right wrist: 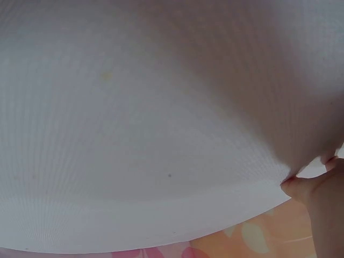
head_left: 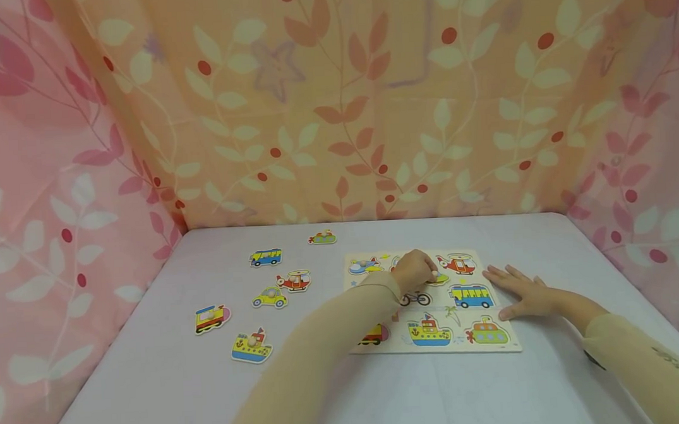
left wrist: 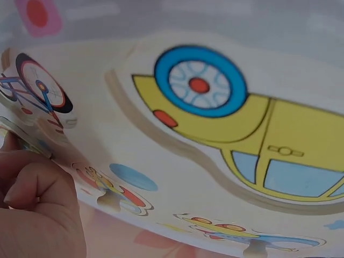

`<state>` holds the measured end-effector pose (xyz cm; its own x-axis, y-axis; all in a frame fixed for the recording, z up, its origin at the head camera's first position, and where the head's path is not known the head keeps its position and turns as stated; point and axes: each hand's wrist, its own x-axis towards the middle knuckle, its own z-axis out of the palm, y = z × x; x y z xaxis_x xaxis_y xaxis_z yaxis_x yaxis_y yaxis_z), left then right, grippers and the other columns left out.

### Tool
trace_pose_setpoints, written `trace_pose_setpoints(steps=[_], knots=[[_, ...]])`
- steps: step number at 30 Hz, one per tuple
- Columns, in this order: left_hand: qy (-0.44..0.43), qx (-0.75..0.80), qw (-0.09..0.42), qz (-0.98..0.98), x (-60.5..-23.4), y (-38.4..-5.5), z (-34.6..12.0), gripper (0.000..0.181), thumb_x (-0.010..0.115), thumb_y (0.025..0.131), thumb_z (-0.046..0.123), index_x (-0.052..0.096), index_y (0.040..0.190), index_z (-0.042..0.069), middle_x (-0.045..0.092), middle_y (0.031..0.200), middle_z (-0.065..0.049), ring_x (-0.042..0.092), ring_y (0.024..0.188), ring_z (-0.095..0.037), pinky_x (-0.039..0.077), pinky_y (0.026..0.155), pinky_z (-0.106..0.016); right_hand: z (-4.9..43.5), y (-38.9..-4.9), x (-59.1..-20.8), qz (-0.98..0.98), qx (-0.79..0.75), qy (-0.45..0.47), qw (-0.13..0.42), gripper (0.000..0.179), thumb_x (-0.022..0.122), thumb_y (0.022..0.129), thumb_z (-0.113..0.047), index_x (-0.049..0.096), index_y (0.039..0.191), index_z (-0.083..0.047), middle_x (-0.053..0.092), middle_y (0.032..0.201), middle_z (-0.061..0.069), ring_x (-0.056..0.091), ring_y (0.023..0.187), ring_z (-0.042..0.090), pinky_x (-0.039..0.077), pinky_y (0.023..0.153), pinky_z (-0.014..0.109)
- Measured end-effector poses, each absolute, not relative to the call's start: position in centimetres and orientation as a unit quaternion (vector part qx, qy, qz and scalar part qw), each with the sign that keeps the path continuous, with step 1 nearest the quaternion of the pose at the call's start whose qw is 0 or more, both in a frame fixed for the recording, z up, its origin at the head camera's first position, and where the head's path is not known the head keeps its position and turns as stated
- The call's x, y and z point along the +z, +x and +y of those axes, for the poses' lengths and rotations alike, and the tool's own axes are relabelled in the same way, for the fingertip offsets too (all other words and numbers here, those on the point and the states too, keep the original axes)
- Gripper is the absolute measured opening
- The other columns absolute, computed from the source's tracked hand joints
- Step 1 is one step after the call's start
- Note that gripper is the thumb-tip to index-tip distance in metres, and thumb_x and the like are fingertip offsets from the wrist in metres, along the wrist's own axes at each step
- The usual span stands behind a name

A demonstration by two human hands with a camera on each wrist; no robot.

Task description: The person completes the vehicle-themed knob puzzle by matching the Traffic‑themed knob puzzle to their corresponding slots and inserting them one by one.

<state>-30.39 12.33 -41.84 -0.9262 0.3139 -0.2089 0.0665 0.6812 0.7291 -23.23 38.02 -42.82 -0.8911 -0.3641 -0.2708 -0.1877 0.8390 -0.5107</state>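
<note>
A wooden puzzle board (head_left: 379,346) printed with vehicles lies on the table. My left hand (head_left: 413,272) is over its upper middle, pinching a small green-yellow puzzle piece (head_left: 440,278) just above the printed bicycle (head_left: 416,299). In the left wrist view, that hand (left wrist: 40,201) shows curled fingers at the edge of the piece (left wrist: 27,138); its picture is mostly hidden. My right hand (head_left: 525,292) lies with fingers spread at the board's right edge, thumb and fingertips right at the rim. Knobbed airplane (head_left: 364,266) and motorcycle (left wrist: 115,188) pieces sit on the board.
Left of the board lie loose pieces: submarine (head_left: 322,238), bus (head_left: 266,257), helicopter (head_left: 294,281), car (head_left: 270,298), train (head_left: 211,319) and ship (head_left: 251,347). The helicopter and car nearly touch. Floral curtains (head_left: 335,111) enclose the table's back and sides.
</note>
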Motion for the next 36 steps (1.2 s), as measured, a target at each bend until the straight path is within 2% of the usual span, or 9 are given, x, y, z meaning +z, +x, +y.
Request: trace_pose_setpoints(steps=[8, 13, 16, 18, 23, 26, 30, 36], knots=[[0.116, 0.348, 0.152, 0.918, -41.8, -30.8, 12.4, 0.005, 0.077, 0.083, 0.011, 0.074, 0.087, 0.014, 0.065, 0.087, 0.005, 0.053, 0.078, -0.011, 0.045, 0.076, -0.025, 37.9, -23.3, -42.7, 0.942, -0.241, -0.144, 0.183, 0.100, 0.077, 0.078, -0.044, 0.024, 0.152, -0.003, 0.009, 0.157, 0.027, -0.008, 0.138, 0.054, -0.012, 0.093, 0.077], [0.114, 0.353, 0.158, 0.915, -41.7, -30.8, 12.2, 0.008, 0.077, 0.083, 0.010, 0.075, 0.090, 0.013, 0.067, 0.088, 0.004, 0.055, 0.079, -0.012, 0.045, 0.076, -0.025, 38.0, -23.3, -42.8, 0.942, -0.242, -0.143, 0.185, 0.100, 0.077, 0.078, -0.044, 0.023, 0.152, -0.004, 0.009, 0.157, 0.026, -0.009, 0.138, 0.054, -0.012, 0.093, 0.077], [0.115, 0.361, 0.168, 0.910, -41.2, -30.5, 11.8, 0.014, 0.077, 0.083, 0.010, 0.074, 0.097, 0.012, 0.067, 0.093, 0.003, 0.055, 0.080, -0.011, 0.045, 0.078, -0.024, 38.1, -23.2, -42.9, 0.942, -0.239, -0.144, 0.186, 0.100, 0.077, 0.078, -0.043, 0.022, 0.152, -0.004, 0.009, 0.157, 0.027, -0.009, 0.138, 0.054, -0.012, 0.093, 0.078], [0.109, 0.378, 0.173, 0.903, -40.7, -30.2, 11.3, 0.018, 0.076, 0.084, 0.010, 0.073, 0.102, 0.010, 0.067, 0.096, 0.001, 0.053, 0.076, -0.011, 0.044, 0.075, -0.024, 38.1, -23.2, -42.9, 0.943, -0.235, -0.146, 0.185, 0.100, 0.076, 0.078, -0.044, 0.022, 0.152, -0.004, 0.009, 0.157, 0.027, -0.009, 0.138, 0.055, -0.010, 0.092, 0.078], [0.094, 0.457, 0.204, 0.861, -39.4, -29.6, 10.1, 0.021, 0.070, 0.089, 0.005, 0.069, 0.110, 0.004, 0.064, 0.095, -0.004, 0.041, 0.055, -0.012, 0.041, 0.058, -0.027, 38.1, -23.1, -42.8, 0.946, -0.226, -0.151, 0.179, 0.099, 0.075, 0.079, -0.045, 0.023, 0.152, -0.004, 0.009, 0.156, 0.026, -0.006, 0.137, 0.056, -0.007, 0.091, 0.080], [0.101, 0.479, 0.217, 0.845, -38.7, -29.3, 9.5, 0.025, 0.069, 0.090, 0.007, 0.068, 0.114, 0.003, 0.063, 0.094, -0.002, 0.042, 0.052, -0.013, 0.036, 0.052, -0.027, 38.2, -23.0, -42.8, 0.945, -0.230, -0.152, 0.178, 0.098, 0.075, 0.079, -0.046, 0.024, 0.151, -0.004, 0.009, 0.156, 0.026, -0.005, 0.137, 0.056, -0.007, 0.091, 0.080], [0.119, 0.471, 0.219, 0.846, -37.9, -28.9, 8.3, 0.025, 0.070, 0.090, 0.012, 0.068, 0.115, 0.007, 0.062, 0.095, 0.001, 0.048, 0.057, -0.013, 0.032, 0.049, -0.027, 38.4, -22.9, -43.0, 0.941, -0.242, -0.155, 0.178, 0.097, 0.075, 0.080, -0.043, 0.023, 0.151, -0.003, 0.009, 0.156, 0.028, -0.007, 0.137, 0.056, -0.010, 0.091, 0.079], [0.149, 0.461, 0.199, 0.852, -37.2, -28.2, 5.6, 0.025, 0.069, 0.092, 0.013, 0.068, 0.116, 0.005, 0.065, 0.106, -0.003, 0.048, 0.054, -0.013, 0.044, 0.059, -0.032, 38.2, -23.3, -43.0, 0.940, -0.243, -0.156, 0.179, 0.098, 0.075, 0.080, -0.043, 0.023, 0.151, -0.002, 0.008, 0.156, 0.028, -0.008, 0.137, 0.056, -0.011, 0.091, 0.079]])
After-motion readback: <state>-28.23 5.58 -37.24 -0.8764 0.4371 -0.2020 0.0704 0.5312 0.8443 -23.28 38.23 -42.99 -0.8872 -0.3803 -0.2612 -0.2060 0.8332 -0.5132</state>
